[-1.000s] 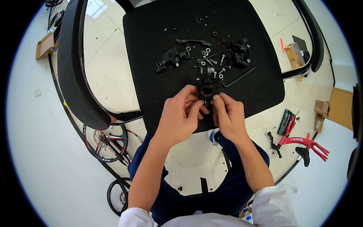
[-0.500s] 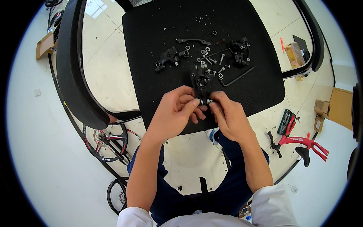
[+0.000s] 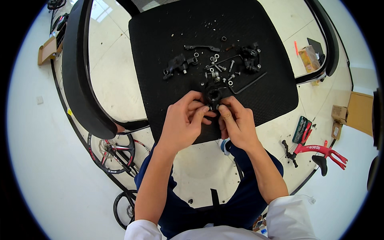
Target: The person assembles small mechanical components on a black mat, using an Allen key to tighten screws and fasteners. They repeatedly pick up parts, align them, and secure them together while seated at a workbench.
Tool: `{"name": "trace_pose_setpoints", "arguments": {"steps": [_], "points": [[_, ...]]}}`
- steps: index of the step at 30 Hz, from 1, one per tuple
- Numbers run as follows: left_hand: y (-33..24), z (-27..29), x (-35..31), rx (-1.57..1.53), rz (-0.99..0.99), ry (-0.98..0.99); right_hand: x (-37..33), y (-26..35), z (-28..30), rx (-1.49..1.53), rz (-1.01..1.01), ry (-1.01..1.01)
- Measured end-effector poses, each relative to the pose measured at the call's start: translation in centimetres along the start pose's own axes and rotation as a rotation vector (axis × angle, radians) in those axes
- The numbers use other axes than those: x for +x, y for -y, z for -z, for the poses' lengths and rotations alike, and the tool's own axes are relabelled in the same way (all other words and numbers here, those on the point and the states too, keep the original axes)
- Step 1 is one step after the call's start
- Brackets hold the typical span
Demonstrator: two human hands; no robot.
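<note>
Above the near part of the black chair seat point(image 3: 160, 32), I hold a black bicycle disc-brake caliper point(image 3: 214, 95) with a round opening facing up. My left hand point(image 3: 185, 120) is closed on its lower left side, thumb against forefinger. Pinching from the opposite side, my right hand point(image 3: 237, 123) has its thumb and forefinger at a small silver piece on the lower end. The fingertips mostly hide that piece. Just beyond the caliper lie silver bolts point(image 3: 231, 66), washers and an L-shaped hex key point(image 3: 252, 83).
Two more black calipers point(image 3: 178, 65) point(image 3: 250, 59) and a dark bracket point(image 3: 202, 48) rest farther back on the seat. Armrests point(image 3: 78, 76) flank it. A red bicycle frame point(image 3: 314, 148) lies on the floor at right; a bicycle wheel point(image 3: 105, 160) is at left.
The caliper has tipped in my hands, so its round opening sits lower and closer to my fingers. My right fingertips have moved left against it, covering more of the silver piece.
</note>
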State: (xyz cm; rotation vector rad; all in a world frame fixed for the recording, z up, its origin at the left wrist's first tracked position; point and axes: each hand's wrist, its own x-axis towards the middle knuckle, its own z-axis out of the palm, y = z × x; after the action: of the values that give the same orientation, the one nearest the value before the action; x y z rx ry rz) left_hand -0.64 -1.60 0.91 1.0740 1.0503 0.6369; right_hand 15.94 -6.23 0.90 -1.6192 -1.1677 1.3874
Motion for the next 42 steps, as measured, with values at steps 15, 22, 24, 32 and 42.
{"name": "trace_pose_setpoints", "arguments": {"steps": [15, 22, 24, 32, 42], "points": [[-0.2, 0.7, 1.9, -0.219, 0.148, 0.013, -0.1, 0.6, 0.8, -0.347, 0.250, 0.072], [-0.7, 0.3, 1.7, -0.332, 0.166, -0.053, 2.2, -1.1, 4.4, -0.554, 0.507, -0.360], [-0.7, 0.3, 1.6, -0.354, 0.175, -0.047, 2.5, -1.6, 4.4, -0.684, 0.513, -0.328], [-0.5, 0.2, 1.2, -0.449, 0.235, 0.015, 2.3, -0.3, 3.7, -0.628, 0.557, -0.440], [-0.4, 0.1, 0.9, -0.551, 0.287, 0.184, 1.1, 1.1, 1.6, -0.034, 0.241, -0.170]]}}
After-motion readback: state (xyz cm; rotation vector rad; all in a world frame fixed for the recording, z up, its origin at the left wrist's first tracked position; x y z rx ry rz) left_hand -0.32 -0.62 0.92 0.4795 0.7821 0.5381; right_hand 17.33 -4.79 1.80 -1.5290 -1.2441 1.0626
